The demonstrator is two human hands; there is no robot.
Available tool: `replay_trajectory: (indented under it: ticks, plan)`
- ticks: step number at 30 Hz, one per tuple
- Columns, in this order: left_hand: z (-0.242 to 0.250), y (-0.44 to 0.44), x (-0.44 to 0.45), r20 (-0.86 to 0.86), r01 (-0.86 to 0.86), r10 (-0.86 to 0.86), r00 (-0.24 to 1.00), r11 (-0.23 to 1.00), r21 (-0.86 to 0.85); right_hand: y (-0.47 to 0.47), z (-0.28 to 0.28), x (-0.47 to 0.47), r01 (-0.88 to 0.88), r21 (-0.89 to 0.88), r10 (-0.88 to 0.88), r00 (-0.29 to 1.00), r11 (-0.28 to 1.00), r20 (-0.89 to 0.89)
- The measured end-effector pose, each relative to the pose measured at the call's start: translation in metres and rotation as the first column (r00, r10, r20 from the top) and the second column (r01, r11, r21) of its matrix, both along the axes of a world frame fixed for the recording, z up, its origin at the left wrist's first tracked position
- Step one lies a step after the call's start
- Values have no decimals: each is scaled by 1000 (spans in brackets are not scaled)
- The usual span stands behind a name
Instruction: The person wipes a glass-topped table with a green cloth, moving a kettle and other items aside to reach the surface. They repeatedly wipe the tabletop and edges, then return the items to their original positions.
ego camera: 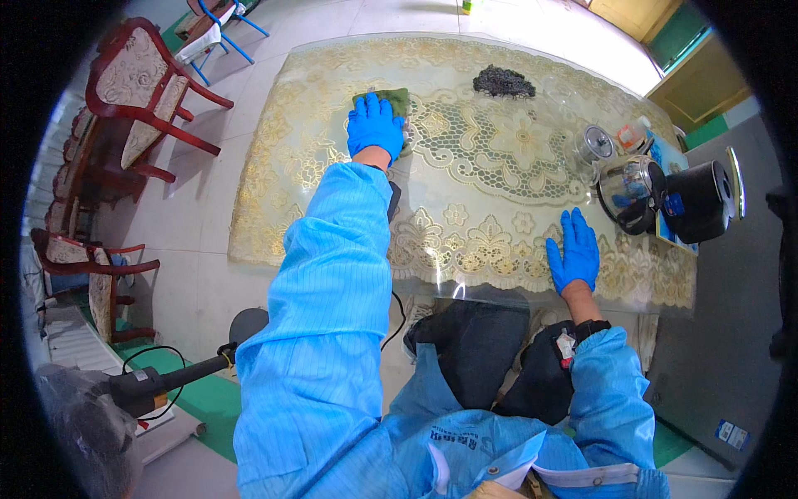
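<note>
My left hand (376, 126), in a blue glove, lies flat on a green cloth (395, 98) and presses it against the table. Part of the cloth is hidden beneath the palm. Under it spreads a cream and gold lace-patterned tablecloth (293, 131) with a clear, shiny cover. My right hand (573, 252), gloved alike, rests palm down near the table's front edge with its fingers apart and nothing in it. A dark, crumpled, mesh-like clump (504, 82) sits towards the far side.
At the right end stand a kettle (629, 190), a black container (695, 203), a lidded clear jar (597, 143) and a plastic bottle (633, 133). Red wooden armchairs (134, 81) stand on the left. Below them is a black pole-mounted device (140, 387). A dark grey surface (704, 337) borders the right.
</note>
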State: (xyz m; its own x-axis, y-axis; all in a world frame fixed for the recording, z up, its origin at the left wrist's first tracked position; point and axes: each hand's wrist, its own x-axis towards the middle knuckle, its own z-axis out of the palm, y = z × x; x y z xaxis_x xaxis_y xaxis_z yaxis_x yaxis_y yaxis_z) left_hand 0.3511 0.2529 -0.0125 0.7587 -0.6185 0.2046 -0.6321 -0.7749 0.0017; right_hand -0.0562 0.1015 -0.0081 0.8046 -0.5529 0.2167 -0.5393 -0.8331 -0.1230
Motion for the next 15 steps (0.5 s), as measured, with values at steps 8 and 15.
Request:
replay_trajectory:
  ticks: [8, 15]
  plan:
    - [2, -4, 10, -10, -50, 50, 999, 997, 54, -1, -2, 1, 12, 1, -12, 1000, 1000, -16]
    - [2, 6, 7, -84, -24, 31, 996, 997, 76, -4, -3, -3, 9, 32, -11, 999, 999, 46]
